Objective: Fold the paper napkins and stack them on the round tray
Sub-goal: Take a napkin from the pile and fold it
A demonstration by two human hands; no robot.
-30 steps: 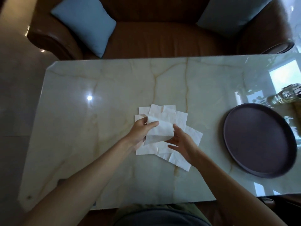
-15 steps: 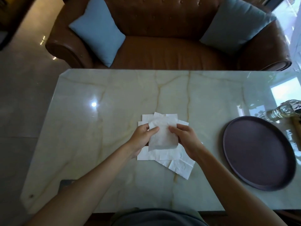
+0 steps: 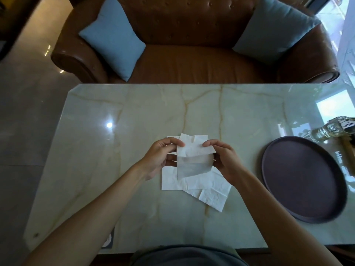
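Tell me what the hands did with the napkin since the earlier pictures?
Both hands, left hand and right hand, lifted one napkin off the pile and shifted their grip to its top corners, folding the top edge over. The pile stayed on the table, and the tray stayed bare.

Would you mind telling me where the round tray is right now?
In the head view, the round tray lies on the marble table, to the right of the right hand, just in front of a glass bottle.

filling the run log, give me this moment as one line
step: folding | left hand + right hand: pinching one napkin above pile | round tray: no napkins yet
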